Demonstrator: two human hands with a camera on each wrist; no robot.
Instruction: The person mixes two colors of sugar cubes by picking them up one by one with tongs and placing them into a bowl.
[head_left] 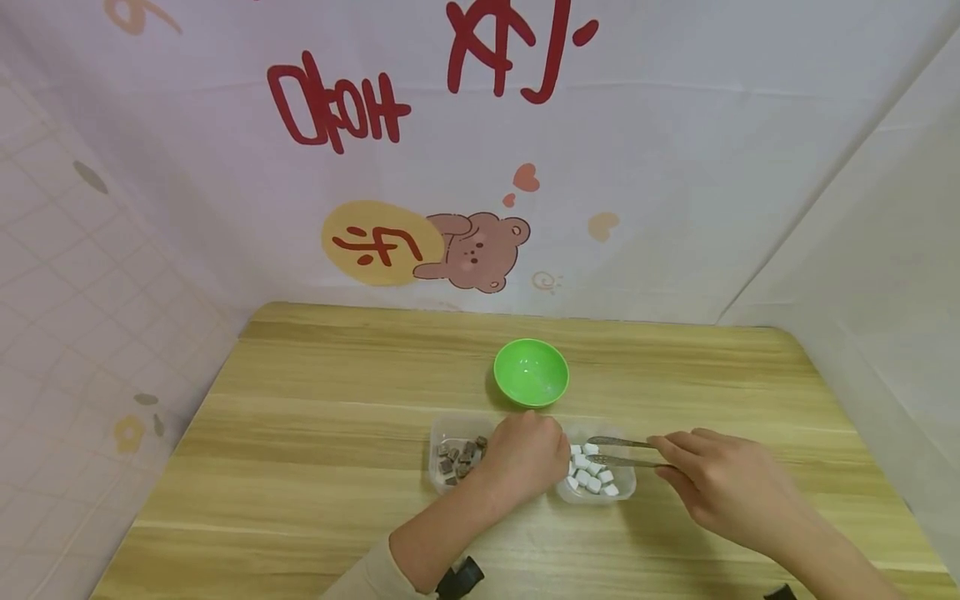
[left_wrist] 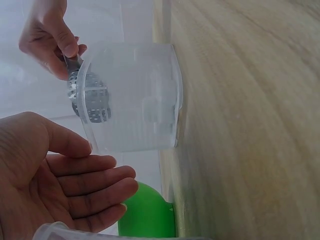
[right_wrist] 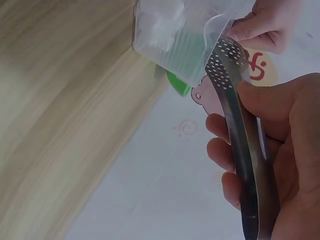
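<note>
Tongs (right_wrist: pixel 240 155) in right grip (head_left: pixel 731 483)

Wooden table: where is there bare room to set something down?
Bare table lies left of the brown-cube tub and right of the green bowl. Crowded: around the white-cube tub, between left hand and right hand.

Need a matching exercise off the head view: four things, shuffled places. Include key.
Things
1. green bowl
2. tongs
3. white pieces
4. brown pieces

Places (left and right as the head view shows)
A. inside the left tub
B. gripped by the right hand
C. inside the right tub
D. on the table, beyond both tubs, nearer the printed backdrop

Pairs: 1-D, 2-B, 3-C, 4-A
</note>
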